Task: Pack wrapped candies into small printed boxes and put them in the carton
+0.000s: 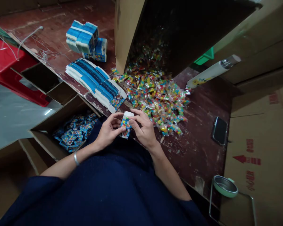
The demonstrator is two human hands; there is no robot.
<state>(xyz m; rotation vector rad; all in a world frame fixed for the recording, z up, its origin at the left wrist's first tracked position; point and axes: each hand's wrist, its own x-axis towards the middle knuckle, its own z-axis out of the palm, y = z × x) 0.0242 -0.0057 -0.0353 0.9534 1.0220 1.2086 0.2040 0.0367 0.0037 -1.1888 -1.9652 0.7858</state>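
Observation:
Between my two hands, just off the table's front edge, is a small blue printed candy box [125,133] with its white top flap raised. My left hand [110,130] grips the box from the left side, thumb across its front. At the box's upper right, the fingers of my right hand [143,128] close together at the opening; a bit of green shows there, probably a candy packet, partly hidden by the fingers. A row of flattened blue boxes [96,80] lies just beyond. To the right spreads a heap of clear packets of colourful candies [155,100].
Bundled flat boxes [83,36] sit at the back left. A large carton [122,34] lies tipped with candy packets spilling out. A carton of filled blue boxes [76,133] stands below left. A bottle [209,73], a phone [219,130] and a metal-rimmed cup [225,185] are at right.

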